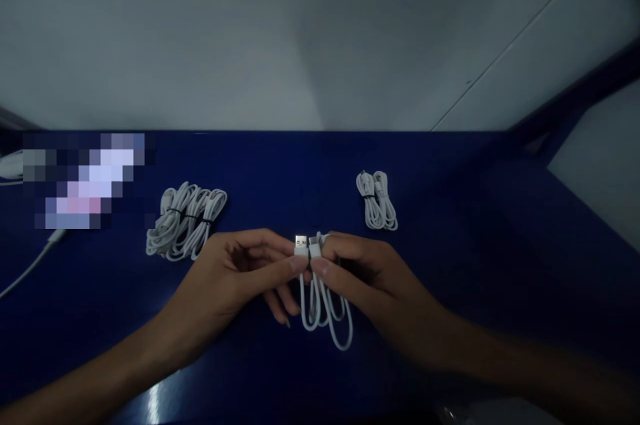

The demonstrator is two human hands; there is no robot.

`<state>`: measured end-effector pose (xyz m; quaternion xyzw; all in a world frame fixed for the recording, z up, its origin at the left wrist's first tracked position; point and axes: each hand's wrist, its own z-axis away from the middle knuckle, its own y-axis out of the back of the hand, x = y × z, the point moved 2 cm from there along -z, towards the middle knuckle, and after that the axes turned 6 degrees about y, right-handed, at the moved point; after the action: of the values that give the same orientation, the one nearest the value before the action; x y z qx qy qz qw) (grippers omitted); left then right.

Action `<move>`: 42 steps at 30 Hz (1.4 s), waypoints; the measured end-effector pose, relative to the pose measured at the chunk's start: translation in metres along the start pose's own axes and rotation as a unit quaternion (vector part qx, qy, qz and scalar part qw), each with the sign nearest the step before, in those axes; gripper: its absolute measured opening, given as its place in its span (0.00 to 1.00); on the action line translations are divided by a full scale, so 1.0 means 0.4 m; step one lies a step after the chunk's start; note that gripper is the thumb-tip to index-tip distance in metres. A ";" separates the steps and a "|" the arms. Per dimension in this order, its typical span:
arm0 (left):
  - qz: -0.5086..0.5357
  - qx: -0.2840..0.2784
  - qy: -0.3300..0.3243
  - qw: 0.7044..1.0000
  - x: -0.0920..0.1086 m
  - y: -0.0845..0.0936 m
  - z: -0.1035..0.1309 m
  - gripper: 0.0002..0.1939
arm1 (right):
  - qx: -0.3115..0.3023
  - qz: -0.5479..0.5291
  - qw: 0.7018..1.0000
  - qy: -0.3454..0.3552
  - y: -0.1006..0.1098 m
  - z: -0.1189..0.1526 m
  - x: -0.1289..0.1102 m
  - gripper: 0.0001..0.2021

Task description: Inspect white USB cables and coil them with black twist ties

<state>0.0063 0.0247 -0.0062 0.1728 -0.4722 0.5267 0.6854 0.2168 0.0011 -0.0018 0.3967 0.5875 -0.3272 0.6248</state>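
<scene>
1. Head cam up. I've got both hands in view, mid-frame, near each other over the blue table (280,185).
2. L hand (235,278): thumb + index clamped on the white housing of a USB-A plug (301,242), metal end pointing away from me. Its other fingers are apart & curled loosely below.
3. R hand (373,271): thumb + index clamped on a 2nd, slimmer plug (315,246), metal tip also pointing away. Can't tell how its other fingers sit; they're mostly hidden.
4. The two plugs are side by side btwn the thumbs. White cable (343,347) hangs from them in loose loops toward me; can't tell if the loops touch the tabletop.
5. L of the hands, approx. beyond the L wrist: pile of coiled white cables (173,228) w/ black ties, bundles touching. Exact count unclear.
6. R side, beyond the R hand: two coiled white bundles (379,201), touching, black tie visible on at least one.
7. Far L: pixelated patch, contents unreadable; a white lead (25,277) runs from it to the L edge.
8. Back: grey wall (200,51) behind the table.
</scene>
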 end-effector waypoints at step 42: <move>0.002 0.000 -0.010 1.000 -0.003 -0.001 0.003 0.08 | -0.012 -0.012 1.000 0.005 0.002 -0.002 0.000 0.18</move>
<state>0.0061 0.0228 -0.0066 0.1775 -0.4795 0.5265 0.6793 0.2172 0.0021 -0.0018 0.3842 0.5993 -0.3252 0.6225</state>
